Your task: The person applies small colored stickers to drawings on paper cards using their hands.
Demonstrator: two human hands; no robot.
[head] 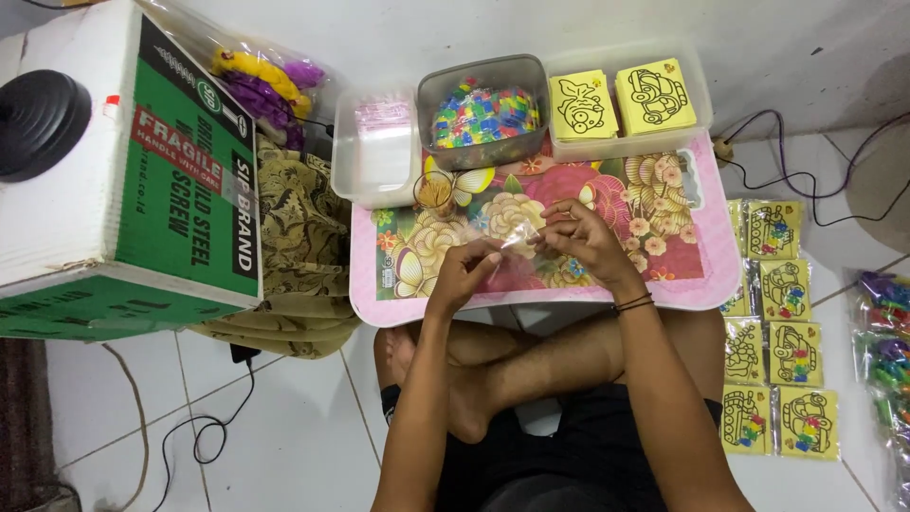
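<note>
Two bare arms without sleeves, a thin dark band around the wrist of the right hand, nothing worn on the left hand, black shorts at the lap, bare crossed legs and bare feet.

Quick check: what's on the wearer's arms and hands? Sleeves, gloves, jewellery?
Both arms are bare as far up as the view shows, with no sleeves in sight. No gloves on the left hand or the right hand. The right wrist carries thin dark bands, two or so, like hair ties or cords. No watch shows, and the fingers are too small to check for rings.
</note>
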